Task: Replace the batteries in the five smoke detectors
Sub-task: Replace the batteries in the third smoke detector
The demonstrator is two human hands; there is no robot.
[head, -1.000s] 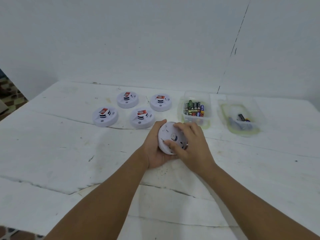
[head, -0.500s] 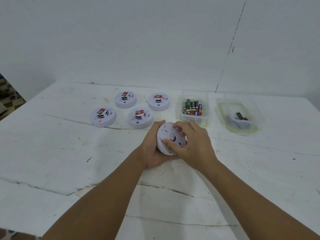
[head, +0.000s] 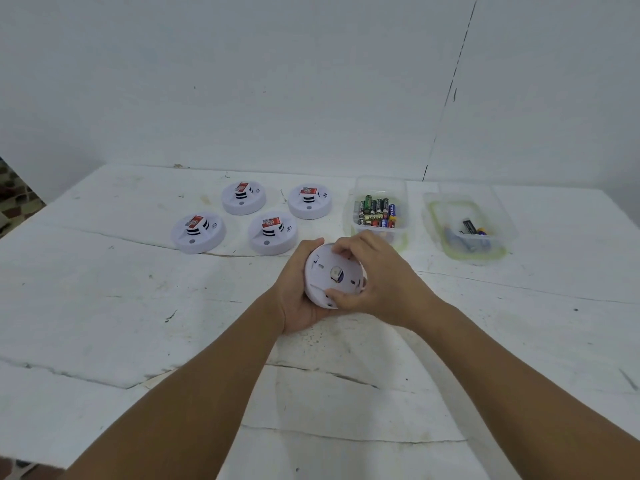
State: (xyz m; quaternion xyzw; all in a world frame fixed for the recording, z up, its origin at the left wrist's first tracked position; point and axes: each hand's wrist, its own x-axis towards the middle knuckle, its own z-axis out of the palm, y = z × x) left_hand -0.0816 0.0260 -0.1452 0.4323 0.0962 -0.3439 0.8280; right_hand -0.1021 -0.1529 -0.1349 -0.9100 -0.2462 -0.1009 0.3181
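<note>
Head camera looks down at a white surface (head: 104, 306) where a person holds one smoke detector (head: 330, 277) near the middle of the frame, a little above the surface. It is turned with its flat back side toward the camera, probably so that the battery cover can be reached. The left hand (head: 298, 299) cups the detector from the left and below, its fingers curled round the rim, and this grip keeps the body steady. The right hand (head: 377, 285) pinches the back plate from the right: its fingers rest on the upper edge and the thumb presses on the lower edge. I judge that this hold is for twisting or pulling the back plate, but whether the plate is loose I cannot tell.

Four other detectors (head: 242, 220) lie face up in two rows at the upper left of the hands, well apart from them. To the upper right of the hands stands a clear box (head: 379, 185) with many batteries (head: 377, 213), near enough for an easy reach. Further right, a second clear box (head: 498, 233) holds only a few batteries; perhaps it is for the used ones.
</note>
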